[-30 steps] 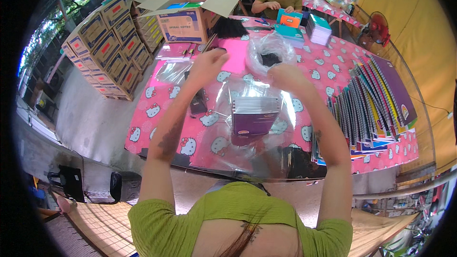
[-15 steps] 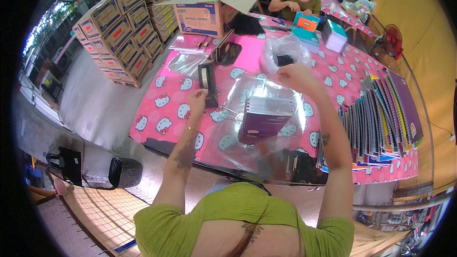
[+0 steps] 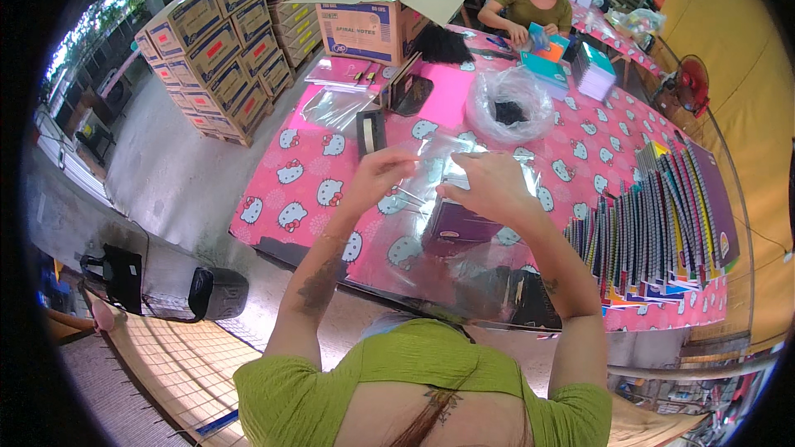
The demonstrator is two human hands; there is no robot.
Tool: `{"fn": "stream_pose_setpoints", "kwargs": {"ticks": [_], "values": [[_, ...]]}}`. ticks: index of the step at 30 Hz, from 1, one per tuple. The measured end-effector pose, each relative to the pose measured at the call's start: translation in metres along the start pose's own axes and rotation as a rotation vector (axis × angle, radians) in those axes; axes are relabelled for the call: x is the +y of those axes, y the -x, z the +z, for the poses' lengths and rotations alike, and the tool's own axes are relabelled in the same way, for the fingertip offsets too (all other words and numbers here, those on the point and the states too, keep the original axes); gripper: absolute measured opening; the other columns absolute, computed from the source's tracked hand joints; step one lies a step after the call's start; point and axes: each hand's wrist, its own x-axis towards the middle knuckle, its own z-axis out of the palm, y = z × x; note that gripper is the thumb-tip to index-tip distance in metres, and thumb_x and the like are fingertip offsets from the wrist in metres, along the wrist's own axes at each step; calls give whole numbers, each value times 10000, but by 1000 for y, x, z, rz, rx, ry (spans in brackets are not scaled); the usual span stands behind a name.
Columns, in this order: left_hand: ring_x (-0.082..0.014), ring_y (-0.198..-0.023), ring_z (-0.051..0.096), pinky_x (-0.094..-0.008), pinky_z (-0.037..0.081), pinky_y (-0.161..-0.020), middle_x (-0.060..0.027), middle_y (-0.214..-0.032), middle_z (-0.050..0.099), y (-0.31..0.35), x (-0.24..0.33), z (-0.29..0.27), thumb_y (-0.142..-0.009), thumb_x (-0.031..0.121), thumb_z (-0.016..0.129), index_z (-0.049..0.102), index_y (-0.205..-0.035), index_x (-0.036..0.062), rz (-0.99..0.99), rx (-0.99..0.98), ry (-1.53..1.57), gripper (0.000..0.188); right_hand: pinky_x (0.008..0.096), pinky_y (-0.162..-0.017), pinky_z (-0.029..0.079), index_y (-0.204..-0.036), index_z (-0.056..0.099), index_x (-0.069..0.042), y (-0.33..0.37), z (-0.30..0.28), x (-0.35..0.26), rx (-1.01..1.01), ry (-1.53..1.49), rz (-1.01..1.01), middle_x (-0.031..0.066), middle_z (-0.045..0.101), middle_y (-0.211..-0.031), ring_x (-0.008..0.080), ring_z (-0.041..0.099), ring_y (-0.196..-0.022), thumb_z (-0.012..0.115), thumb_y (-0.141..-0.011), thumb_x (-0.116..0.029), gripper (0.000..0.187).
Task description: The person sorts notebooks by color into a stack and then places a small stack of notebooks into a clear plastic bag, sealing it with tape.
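Observation:
A stack of purple-covered spiral notebooks (image 3: pixel 455 228) rests on clear plastic film (image 3: pixel 381 261) on the table in front of me. Over the stack's far end, my right hand (image 3: pixel 493 186) curls its fingers on the film, thumb bent toward the left. My left hand (image 3: pixel 385 178) is pinched just left of the stack, its fingertips pointing at the right hand. Whatever lies in that pinch is too small to make out. Beyond the left hand stands a black tape dispenser (image 3: pixel 370 134) with a pale roll.
A long row of spiral notebooks (image 3: pixel 662 223) stands at the right edge. A plastic bundle (image 3: pixel 509 108), flat clear sleeves (image 3: pixel 335 108) and an open carton (image 3: pixel 360 29) are farther back. Across the table, a co-worker (image 3: pixel 534 4) handles notebooks. Stacked cartons (image 3: pixel 207 58) stand left.
My left hand has moved from the tape dispenser rightward to the stack. My right hand has come down and nearer, over the stack's far end. The view has shifted slightly.

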Motion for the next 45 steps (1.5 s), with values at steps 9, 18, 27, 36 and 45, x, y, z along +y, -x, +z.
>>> {"fn": "stream_pose_setpoints", "kwargs": {"ticks": [9, 18, 27, 36, 45], "values": [[-190, -1148, 472, -341, 419, -953, -51, -1152, 505, -47, 39, 20, -830, 59, 712, 732, -1001, 101, 239, -345, -264, 177, 454, -925, 402, -1123, 672, -148, 9, -16, 4, -115, -72, -49, 118, 690, -1056, 280, 633, -1018, 693, -809, -380, 390], [-302, -1334, 337, -446, 257, -1098, -125, -1400, 424, -67, 30, 58, -820, 126, 727, 740, -954, 168, 386, -291, -455, 141, 475, -1002, 354, -1071, 644, -140, 97, 53, 123, 455, -513, 267, 91, 598, -1198, 286, 526, -1189, 835, -633, -431, 559], [-284, -1384, 287, -426, 272, -1107, -114, -1453, 374, -60, 27, 78, -833, 85, 702, 733, -962, 141, 346, -268, -581, 144, 399, -980, 401, -1195, 588, -64, 85, 74, 101, 448, -499, -85, 109, 598, -1175, 270, 558, -1122, 816, -714, -367, 613], [-307, -1368, 283, -429, 239, -1124, -128, -1434, 377, -54, 29, 62, -844, 155, 719, 740, -962, 151, 232, -207, -411, 120, 409, -907, 477, -1255, 576, -69, 3, 16, 108, 215, -166, 153, 172, 613, -1217, 305, 606, -1088, 648, -864, -318, 469], [-319, -1374, 276, -426, 248, -1121, -128, -1443, 377, -51, 35, 67, -825, 168, 740, 743, -970, 172, 236, -185, -445, 145, 476, -795, 501, -975, 696, -130, -1, 13, 100, 544, -48, -238, 129, 699, -873, 301, 676, -886, 667, -808, -218, 191]]}}
